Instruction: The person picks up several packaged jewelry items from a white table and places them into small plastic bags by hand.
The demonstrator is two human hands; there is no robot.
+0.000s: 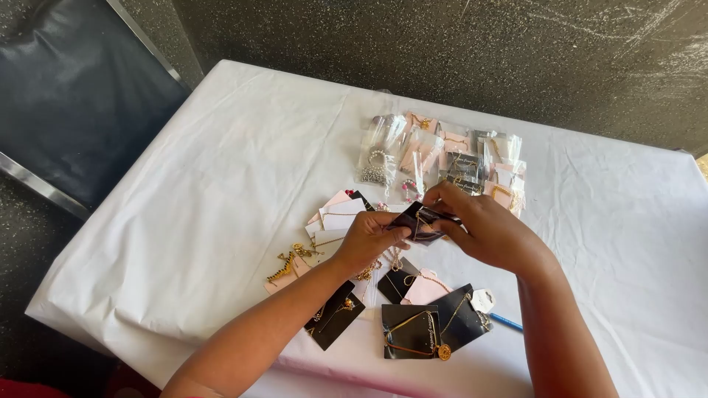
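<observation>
Surface: bench [221, 147] under a white cloth, dark floor around.
Left hand [369, 242]: fingers pinching the dark jewellery card [422, 221], steadying it.
Right hand [483, 230]: fingers pinching the card's far side, above the loose cards [413, 330].
Behind: bagged jewellery [442, 158], piled apart.

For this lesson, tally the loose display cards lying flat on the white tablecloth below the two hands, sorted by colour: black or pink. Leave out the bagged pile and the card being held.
Black cards: 4
Pink cards: 1
Total: 5

Not counted: the dark card held between the left hand and right hand; other cards are partly hidden.
</observation>
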